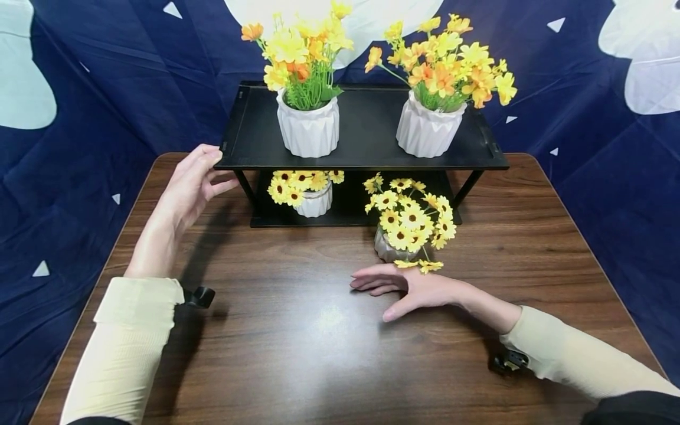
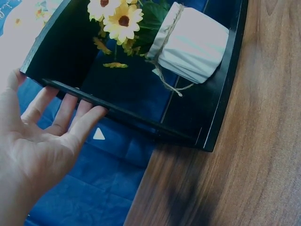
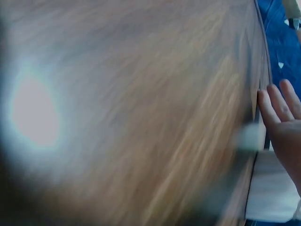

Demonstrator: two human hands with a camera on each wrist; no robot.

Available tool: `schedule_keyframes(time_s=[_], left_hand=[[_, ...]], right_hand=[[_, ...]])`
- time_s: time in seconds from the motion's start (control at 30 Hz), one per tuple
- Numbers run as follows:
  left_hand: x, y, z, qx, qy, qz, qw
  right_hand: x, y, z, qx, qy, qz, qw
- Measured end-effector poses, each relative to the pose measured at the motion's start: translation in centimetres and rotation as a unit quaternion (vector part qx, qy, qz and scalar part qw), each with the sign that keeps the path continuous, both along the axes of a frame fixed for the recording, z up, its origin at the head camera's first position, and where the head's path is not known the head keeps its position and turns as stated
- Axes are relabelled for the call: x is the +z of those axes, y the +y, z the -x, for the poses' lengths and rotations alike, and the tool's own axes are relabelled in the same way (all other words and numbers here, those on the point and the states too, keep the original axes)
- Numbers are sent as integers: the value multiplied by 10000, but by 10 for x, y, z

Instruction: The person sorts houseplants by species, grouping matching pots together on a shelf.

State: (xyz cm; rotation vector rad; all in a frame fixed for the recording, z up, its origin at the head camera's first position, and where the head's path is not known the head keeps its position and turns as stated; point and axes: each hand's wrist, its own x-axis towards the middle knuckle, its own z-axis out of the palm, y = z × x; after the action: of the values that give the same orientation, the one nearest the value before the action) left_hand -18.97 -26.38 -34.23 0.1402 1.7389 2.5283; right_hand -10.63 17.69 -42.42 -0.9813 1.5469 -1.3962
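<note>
A black two-tier shelf (image 1: pixel 366 127) stands at the back of the table. My left hand (image 1: pixel 191 177) grips its left side at the upper board's corner. In the left wrist view, that hand's fingers (image 2: pixel 66 110) lie along the side post. My right hand (image 1: pixel 409 288) hovers over the table with fingers extended, holding nothing. Just beyond it, a white pot (image 1: pixel 390 247) of yellow daisies (image 1: pixel 411 218) sits before the lower tier, its flowers hanging near the hand. Another white daisy pot (image 1: pixel 314 202) stands on the lower tier, twine round its neck.
On the upper board stand two white ribbed pots, the left pot (image 1: pixel 308 127) and the right pot (image 1: pixel 429 127), with orange and yellow flowers. The brown wooden table (image 1: pixel 287 319) spreads before the shelf. A dark blue cloth (image 1: pixel 133 71) hangs behind and beside it.
</note>
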Motion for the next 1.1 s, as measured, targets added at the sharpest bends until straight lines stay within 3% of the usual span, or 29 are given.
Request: schedule_keyframes(time_s=[0.33,0.53,0.93,1.1], left_hand=[[0,0,1,51,2,53,10000],[-1,0,1,112,37,217,9997],[0,-1,1,18,-35,56,10000],[0,-1,0,32,-17,120,9999]], right_hand=[[2,35,6,-122,119,-248,9995],[-2,58,16,-225,-194,-86,9995],[-1,98,39,-935,-104,-82,9955],[3,105,43,-1331,-274,-132,9906]])
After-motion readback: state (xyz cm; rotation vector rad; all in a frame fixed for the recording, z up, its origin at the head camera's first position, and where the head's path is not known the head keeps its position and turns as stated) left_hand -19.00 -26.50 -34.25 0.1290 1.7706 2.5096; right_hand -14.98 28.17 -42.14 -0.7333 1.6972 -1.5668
